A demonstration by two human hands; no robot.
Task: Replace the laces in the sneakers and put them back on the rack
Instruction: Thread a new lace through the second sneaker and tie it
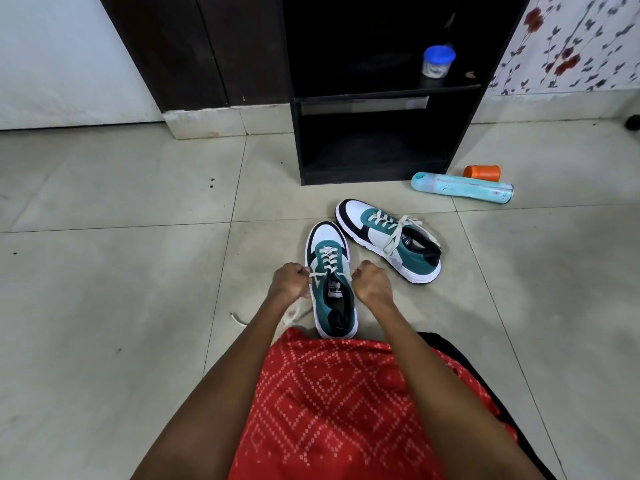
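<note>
The left hand (pixel 289 280) and right hand (pixel 372 281) flank the near sneaker (pixel 327 237), fingers curled round its lace (pixel 327 259); uneven pulling could leave lopsided ends.

Soft, even light covers the pale floor (pixel 104 271) — the rack (pixel 374 178) is nearly black inside, and frame edges bow.

A red cloth (pixel 332 403) with little white dots in diamond shapes is worn. Black cloth (pixel 440 339) is seen beside it.
</note>
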